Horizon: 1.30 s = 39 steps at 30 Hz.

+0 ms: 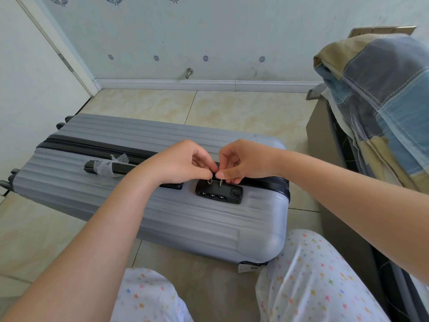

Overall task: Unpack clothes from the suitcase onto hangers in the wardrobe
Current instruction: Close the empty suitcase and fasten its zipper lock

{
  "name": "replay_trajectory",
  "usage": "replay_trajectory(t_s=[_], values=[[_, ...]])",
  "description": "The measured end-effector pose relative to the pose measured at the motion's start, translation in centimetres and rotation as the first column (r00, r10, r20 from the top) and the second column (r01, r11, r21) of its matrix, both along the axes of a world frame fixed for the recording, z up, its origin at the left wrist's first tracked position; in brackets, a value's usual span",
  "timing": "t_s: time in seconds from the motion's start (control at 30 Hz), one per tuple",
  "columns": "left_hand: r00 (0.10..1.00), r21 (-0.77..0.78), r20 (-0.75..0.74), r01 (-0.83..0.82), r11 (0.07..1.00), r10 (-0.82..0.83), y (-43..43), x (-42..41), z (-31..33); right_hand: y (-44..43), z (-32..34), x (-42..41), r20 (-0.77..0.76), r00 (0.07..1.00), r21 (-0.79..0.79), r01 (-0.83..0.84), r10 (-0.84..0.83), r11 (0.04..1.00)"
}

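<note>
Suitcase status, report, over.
Left hand and right hand each pinch a zipper pull. Suitcase lies shut on the floor, pulls at the combination lock. Nothing in the way.

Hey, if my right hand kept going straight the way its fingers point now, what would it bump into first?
Most likely the left hand: the right hand points left at it, fingertips nearly meeting over the zipper pulls both pinch on the suitcase. Depth is unclear.

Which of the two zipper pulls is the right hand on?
The zipper pull nearer the lock's release button: the right hand pinches its top. The other pull, toward the film-wrapped handle, is in the left hand.
</note>
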<state>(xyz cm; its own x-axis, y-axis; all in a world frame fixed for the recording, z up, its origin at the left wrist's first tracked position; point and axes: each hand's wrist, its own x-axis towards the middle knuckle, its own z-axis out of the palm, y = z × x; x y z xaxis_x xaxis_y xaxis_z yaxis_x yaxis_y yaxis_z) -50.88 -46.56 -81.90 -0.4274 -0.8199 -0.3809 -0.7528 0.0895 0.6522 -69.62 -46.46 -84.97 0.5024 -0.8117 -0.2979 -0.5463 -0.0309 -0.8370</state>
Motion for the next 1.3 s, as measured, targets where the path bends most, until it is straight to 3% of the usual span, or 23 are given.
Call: replay_trajectory(t_s=[0.23, 0.4, 0.63, 1.1, 1.3], values=[[0.996, -0.018, 0.03, 0.089, 0.996, -0.088, -0.1, 0.0, 0.4, -0.1, 0.0, 0.1, -0.032, 0.999, -0.003, -0.006, 0.006, 1.0], [0.998, -0.05, -0.005, 0.056, 0.997, -0.056, -0.1, 0.1, -0.1, 0.0, 0.0, 0.1, -0.053, 0.999, -0.013, -0.005, 0.005, 1.0], [0.993, 0.022, -0.118, 0.019, 1.0, -0.016, -0.5, 0.4, -0.8, 0.1, -0.1, 0.2, -0.064, 0.998, -0.019, -0.011, 0.01, 1.0], [0.992, 0.02, -0.05, 0.117, 0.993, -0.116, -0.9, 0.5, -1.4, 0.6, -0.6, 0.3, -0.093, 0.995, -0.019, -0.022, 0.02, 1.0], [0.989, -0.011, -0.114, 0.09, 0.996, -0.091, -0.3, 1.1, -1.6, 0.7, -0.6, 0.1, -0.084, 0.996, -0.037, -0.022, 0.019, 0.999]])
